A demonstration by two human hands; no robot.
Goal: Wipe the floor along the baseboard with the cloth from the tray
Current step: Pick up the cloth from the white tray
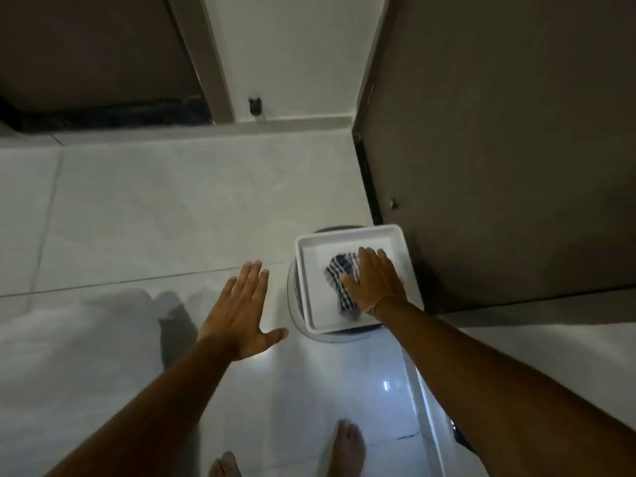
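A white square tray [311, 246] rests on a round stool or bin on the pale tiled floor [155, 208], beside a brown door. Inside the tray lies a crumpled blue-and-white checked cloth [339, 273]. My right hand [377, 280] lies flat on top of the cloth with fingers spread; whether it grips the cloth I cannot tell. To the left of the tray my left hand [239, 309] hovers open above the floor, holding nothing. The pale baseboard [303, 123] runs along the foot of the white wall at the back.
A brown door [499, 149] stands to the right with a small stopper [393, 203] on it. Another dark panel [86, 53] and a black gap sit at the back left. A small dark object [255, 106] sits on the wall. My bare feet [347, 445] show at the bottom.
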